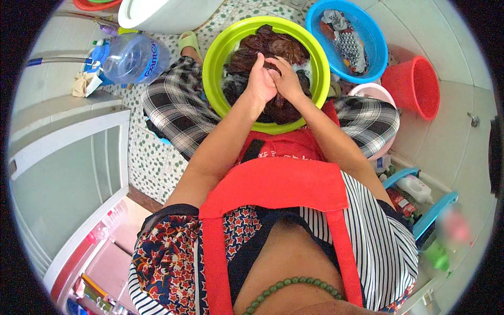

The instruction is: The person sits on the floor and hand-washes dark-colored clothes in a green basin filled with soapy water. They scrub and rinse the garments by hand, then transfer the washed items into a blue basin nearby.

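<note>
My left hand and my right hand meet above a lime-green basin. The two palms overlap, with some fingers stretched upward and others hidden where the hands touch. Nothing held shows between them. Beneath lies a heap of wet dark brown and black clothes, with whitish suds along its sides. The basin stands between my spread knees, in black-and-white plaid trousers.
A blue basin with patterned cloth stands at the right, beside a red bucket. To the left are a clear water jug and a white-framed glass door. A blue-handled basket of bottles sits at lower right.
</note>
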`<state>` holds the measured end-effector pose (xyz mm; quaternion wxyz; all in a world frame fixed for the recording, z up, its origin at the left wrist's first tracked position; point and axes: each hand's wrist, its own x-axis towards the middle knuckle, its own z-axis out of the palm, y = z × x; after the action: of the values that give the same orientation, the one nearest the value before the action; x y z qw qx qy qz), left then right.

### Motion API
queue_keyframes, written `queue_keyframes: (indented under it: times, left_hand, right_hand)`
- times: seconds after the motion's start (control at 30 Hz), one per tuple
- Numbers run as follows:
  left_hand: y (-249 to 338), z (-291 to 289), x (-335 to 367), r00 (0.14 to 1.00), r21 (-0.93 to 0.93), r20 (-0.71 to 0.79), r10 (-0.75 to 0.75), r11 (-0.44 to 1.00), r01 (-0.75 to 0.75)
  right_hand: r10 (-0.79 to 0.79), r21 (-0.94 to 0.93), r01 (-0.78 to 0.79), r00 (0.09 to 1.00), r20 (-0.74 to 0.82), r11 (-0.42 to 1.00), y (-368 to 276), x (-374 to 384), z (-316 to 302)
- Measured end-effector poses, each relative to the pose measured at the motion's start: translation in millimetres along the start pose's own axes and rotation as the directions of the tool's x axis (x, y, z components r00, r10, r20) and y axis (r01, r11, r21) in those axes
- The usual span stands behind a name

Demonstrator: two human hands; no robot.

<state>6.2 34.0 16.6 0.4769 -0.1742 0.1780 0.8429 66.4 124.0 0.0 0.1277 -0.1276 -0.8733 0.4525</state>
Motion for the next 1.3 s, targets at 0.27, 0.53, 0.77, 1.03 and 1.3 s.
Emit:
queue_keyframes:
  times: [0.27, 0.53, 0.77, 1.03, 1.3]
  left_hand:
    - [46, -13, -14, 0.984, 0.314, -0.159, -0.083, 0.940, 0.131]
    - [15, -33, -14, 0.963, 0.014, -0.243, -0.114, 0.993, 0.121]
    - [37, -72, -18, 0.997, 0.101, 0.063, -0.045, 0.994, 0.039]
    - [34, -29, -21, 0.921, 0.083, -0.390, 0.008, 0.996, 0.027]
    - [60, -107, 43, 0.730, 0.816, -0.452, 0.512, 0.568, 0.107]
  right_hand:
    - [-0.078, -0.256, 0.133, 0.973, 0.216, 0.957, -96, -24, -21]
    - [0.150, -0.353, -0.090, 0.977, 0.149, 0.932, -48, 11, 12]
    - [-0.008, -0.078, 0.010, 1.000, 0.026, 0.997, -80, -10, 18]
    - [0.358, 0.059, -0.355, 0.933, -0.038, 0.933, -6, 28, 18]
    - [0.049, -0.174, -0.051, 0.999, -0.018, 0.983, 58, 33, 4]
